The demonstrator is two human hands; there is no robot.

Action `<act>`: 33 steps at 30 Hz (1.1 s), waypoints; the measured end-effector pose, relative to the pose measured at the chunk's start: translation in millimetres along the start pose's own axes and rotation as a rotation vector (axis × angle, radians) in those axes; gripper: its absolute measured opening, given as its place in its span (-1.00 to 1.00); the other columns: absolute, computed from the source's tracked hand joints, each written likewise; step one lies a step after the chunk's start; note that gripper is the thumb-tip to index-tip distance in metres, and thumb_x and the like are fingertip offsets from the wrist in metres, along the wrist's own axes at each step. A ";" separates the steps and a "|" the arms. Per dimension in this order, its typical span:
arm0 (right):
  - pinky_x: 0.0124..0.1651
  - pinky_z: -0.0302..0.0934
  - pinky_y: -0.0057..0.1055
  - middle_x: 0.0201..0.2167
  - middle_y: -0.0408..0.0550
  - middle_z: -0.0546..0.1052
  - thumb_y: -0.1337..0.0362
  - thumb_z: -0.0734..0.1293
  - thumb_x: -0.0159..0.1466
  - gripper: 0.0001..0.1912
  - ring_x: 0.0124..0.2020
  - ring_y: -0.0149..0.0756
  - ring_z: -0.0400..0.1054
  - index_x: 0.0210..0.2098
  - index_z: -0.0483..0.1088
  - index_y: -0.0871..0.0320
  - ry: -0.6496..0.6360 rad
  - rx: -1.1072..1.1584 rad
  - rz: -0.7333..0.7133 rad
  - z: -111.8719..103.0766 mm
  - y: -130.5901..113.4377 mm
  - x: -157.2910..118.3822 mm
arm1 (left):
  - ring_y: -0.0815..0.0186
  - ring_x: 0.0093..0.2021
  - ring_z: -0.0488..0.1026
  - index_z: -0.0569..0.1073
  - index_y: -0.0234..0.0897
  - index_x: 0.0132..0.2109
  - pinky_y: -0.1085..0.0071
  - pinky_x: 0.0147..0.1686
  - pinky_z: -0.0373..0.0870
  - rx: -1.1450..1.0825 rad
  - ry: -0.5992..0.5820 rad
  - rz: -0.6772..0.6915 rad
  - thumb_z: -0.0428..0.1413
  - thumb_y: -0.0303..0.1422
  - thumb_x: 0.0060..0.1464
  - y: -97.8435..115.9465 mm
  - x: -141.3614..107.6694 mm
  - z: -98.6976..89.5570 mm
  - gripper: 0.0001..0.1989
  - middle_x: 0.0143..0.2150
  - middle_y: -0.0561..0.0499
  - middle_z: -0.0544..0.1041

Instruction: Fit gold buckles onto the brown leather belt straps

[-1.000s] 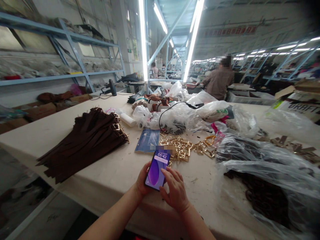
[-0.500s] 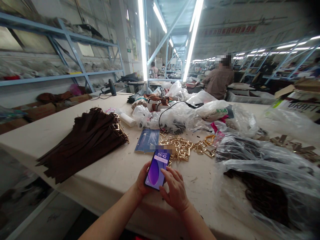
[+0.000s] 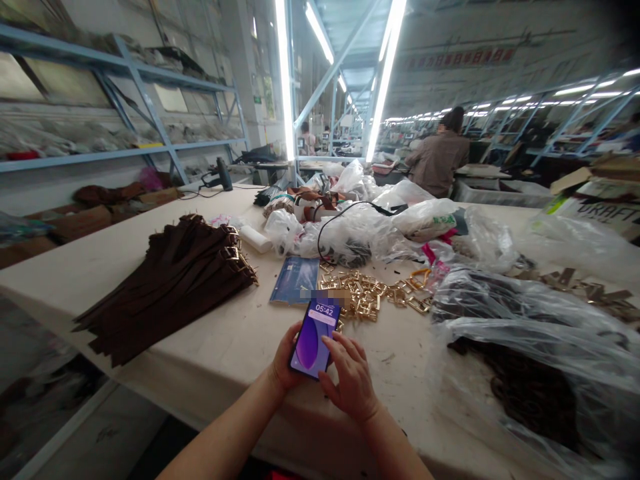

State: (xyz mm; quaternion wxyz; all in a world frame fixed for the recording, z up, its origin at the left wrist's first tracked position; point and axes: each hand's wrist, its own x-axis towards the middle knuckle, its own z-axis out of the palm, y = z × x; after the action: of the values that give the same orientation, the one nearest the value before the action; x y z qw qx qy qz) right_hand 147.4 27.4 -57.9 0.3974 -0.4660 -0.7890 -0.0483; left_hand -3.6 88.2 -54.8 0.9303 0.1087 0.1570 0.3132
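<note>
My left hand is closed round the left side and back of a smartphone, tilted towards me above the table. Its lit screen is purple and reads 05:42. Over the phone's right edge lies my right hand, fingers apart and slightly bent, with fingertips at the screen; whether they touch the glass I cannot tell. Just beyond the phone are a loose heap of gold metal buckles and a flat blue booklet or packet.
Dark brown straps with gold buckles are piled at left. Clear plastic bags cover the table's far side, and a bag of dark brown pieces sits at right. Blue shelving stands behind; a person is farther back.
My hands and the phone stay practically where they were. In the background, the person's head has shifted slightly.
</note>
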 end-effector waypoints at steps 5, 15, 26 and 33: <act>0.09 0.03 -0.16 -0.08 0.06 0.45 0.24 0.21 0.13 -0.42 0.10 -0.11 0.18 0.14 0.10 0.21 0.004 -0.008 0.007 -1.4 -1.3 1.5 | 0.06 -0.05 0.39 0.32 -0.55 0.05 0.19 0.01 0.16 0.004 0.002 0.007 -0.10 -0.08 0.09 0.3 1.0 -2.8 -0.41 -0.08 -0.30 0.47; 0.09 0.01 -0.14 -0.06 0.08 0.44 0.25 0.23 0.11 -0.42 0.10 -0.10 0.16 0.12 0.11 0.24 -0.004 -0.009 0.001 -1.3 -0.9 1.2 | 0.06 -0.04 0.39 0.31 -0.55 0.06 0.20 0.01 0.15 -0.004 0.004 0.007 -0.10 -0.08 0.10 0.7 0.8 -2.0 -0.40 -0.09 -0.29 0.48; 0.10 0.02 -0.14 -0.05 0.08 0.43 0.24 0.22 0.12 -0.44 0.10 -0.11 0.17 0.11 0.12 0.23 -0.004 -0.012 0.008 -0.1 -0.3 0.2 | 0.10 -0.08 0.42 0.37 -0.53 0.00 0.22 0.02 0.15 -0.008 0.007 0.008 -0.11 -0.09 0.11 0.9 0.8 -3.8 -0.45 -0.11 -0.27 0.49; 0.09 0.04 -0.15 -0.06 0.07 0.44 0.24 0.22 0.13 -0.44 0.10 -0.11 0.17 0.11 0.12 0.23 0.001 -0.014 0.010 -0.4 -0.6 0.6 | 0.15 -0.13 0.44 0.40 -0.52 -0.05 0.27 0.00 0.18 -0.016 0.054 0.009 -0.09 -0.11 0.09 1.6 1.6 -4.6 -0.48 -0.15 -0.25 0.51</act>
State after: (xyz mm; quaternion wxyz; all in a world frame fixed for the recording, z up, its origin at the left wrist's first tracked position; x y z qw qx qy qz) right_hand 147.0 27.3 -57.1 0.3948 -0.4727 -0.7861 -0.0518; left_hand -4.9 90.9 -58.9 0.9251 0.0934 0.1792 0.3216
